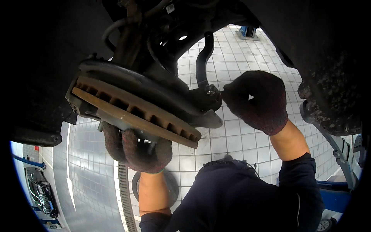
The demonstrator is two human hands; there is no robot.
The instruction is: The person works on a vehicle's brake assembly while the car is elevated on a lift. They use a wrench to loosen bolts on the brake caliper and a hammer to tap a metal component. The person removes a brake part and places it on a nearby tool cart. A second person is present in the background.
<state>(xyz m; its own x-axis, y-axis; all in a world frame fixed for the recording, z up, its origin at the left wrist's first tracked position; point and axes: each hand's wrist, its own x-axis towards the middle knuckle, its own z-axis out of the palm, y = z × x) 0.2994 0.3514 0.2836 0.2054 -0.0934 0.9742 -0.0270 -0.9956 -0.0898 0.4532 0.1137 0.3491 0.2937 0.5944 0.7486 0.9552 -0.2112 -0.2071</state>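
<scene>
While the brake disc (135, 117) sits above the left hand's (135, 156) curled fingers (grip unclear), the right hand's (264, 102) pinched fingertips, contents indistinct, should meet the bolt (210, 89) beside them squarely.

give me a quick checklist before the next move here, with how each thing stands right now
1. Left hand gloved and at the lower side of the brake disc: ok.
2. Left hand's hold on the disc is firm: cannot tell, the fingertips are partly hidden.
3. Right hand gloved and close to the fastener at the lower end of the curved dark link: ok.
4. Fastener tight: cannot tell from this view.
5. Disc edge free of rust: not ok, it looks brown and rusty.
6. Floor below free of loose parts: not ok, a tire appears to lie behind the left forearm.
</scene>
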